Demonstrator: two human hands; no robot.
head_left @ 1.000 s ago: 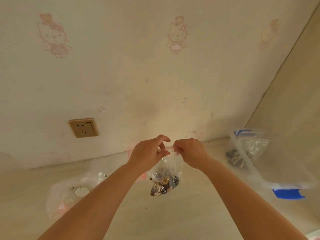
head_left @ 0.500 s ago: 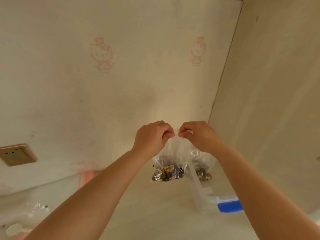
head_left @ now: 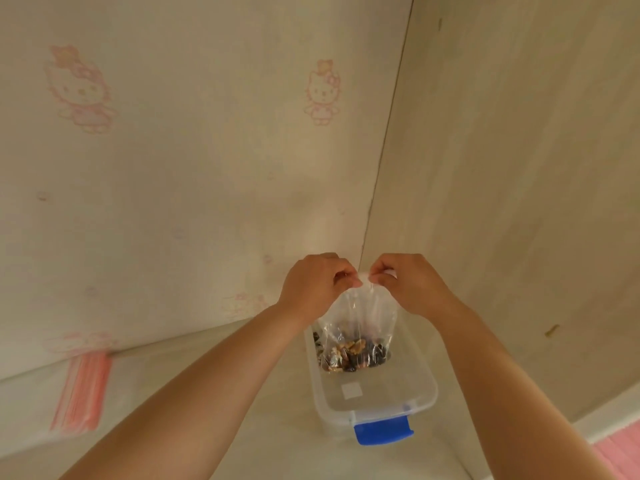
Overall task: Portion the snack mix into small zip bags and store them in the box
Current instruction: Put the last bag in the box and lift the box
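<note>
Both hands' grip, left (head_left: pixel 317 287) and right (head_left: pixel 412 284), pinches zip bag (head_left: pixel 358 336) top above box (head_left: pixel 420 398).

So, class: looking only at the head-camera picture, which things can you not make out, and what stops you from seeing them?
- Zip seal of the zip bag: the fingers of the left hand and right hand cover it, so whether it is closed cannot be told.
- Far end of the box: the hanging bag hides it.
- Snack mix: individual pieces too small to name.

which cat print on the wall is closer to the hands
The smaller cat print, right of the bigger cat print, nearly above the left hand and right hand.
</note>
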